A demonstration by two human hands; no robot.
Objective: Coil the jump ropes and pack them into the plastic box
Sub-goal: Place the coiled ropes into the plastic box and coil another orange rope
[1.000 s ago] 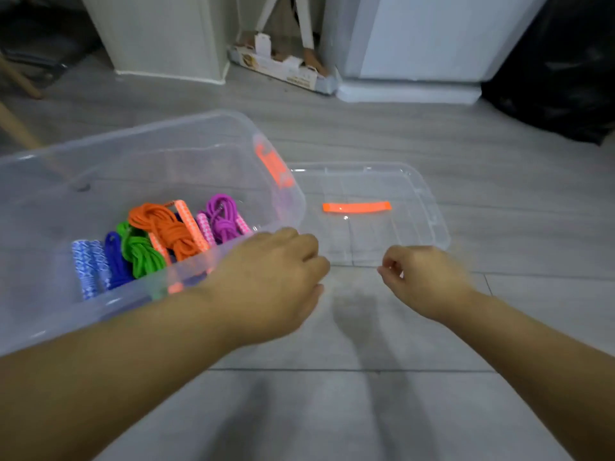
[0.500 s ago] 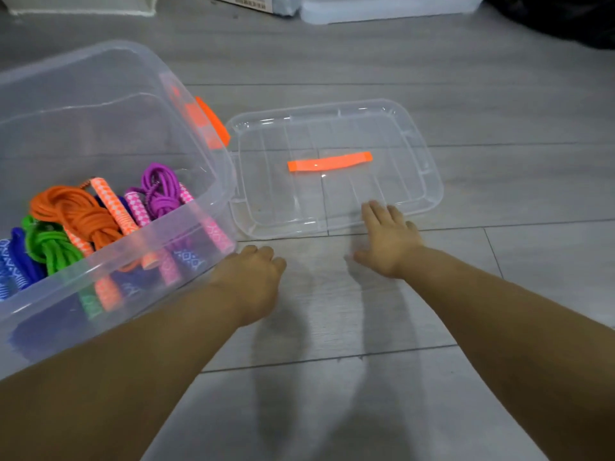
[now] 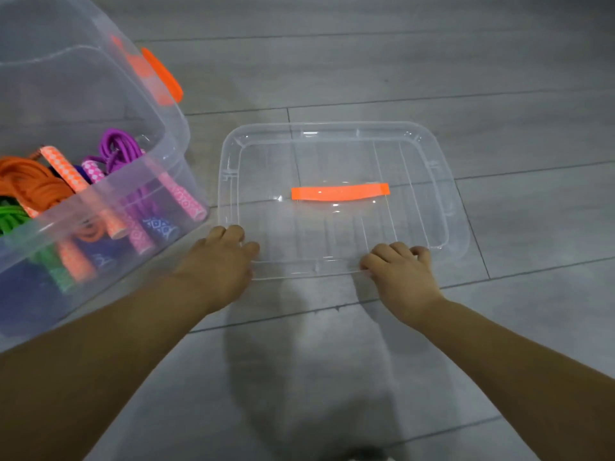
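Note:
A clear plastic box (image 3: 173, 128) with an orange latch stands on the floor at the left. Inside lie coiled jump ropes: an orange one (image 3: 26, 188), a purple one (image 3: 119, 151), a green one (image 3: 11, 217), and blue handles low in the box. Its clear lid (image 3: 419, 181), with an orange handle strip (image 3: 339, 193), lies flat on the floor to the right of the box. My left hand (image 3: 216, 264) grips the lid's near left corner. My right hand (image 3: 402, 274) grips the lid's near edge, fingers curled over the rim.
Grey floor tiles surround the box and the lid. The box's orange latch (image 3: 163, 74) juts out toward the lid's far left corner.
Both hands have reached forward from the floor in front of the box and taken hold of the lid's near edge. My view has tilted down and moved closer.

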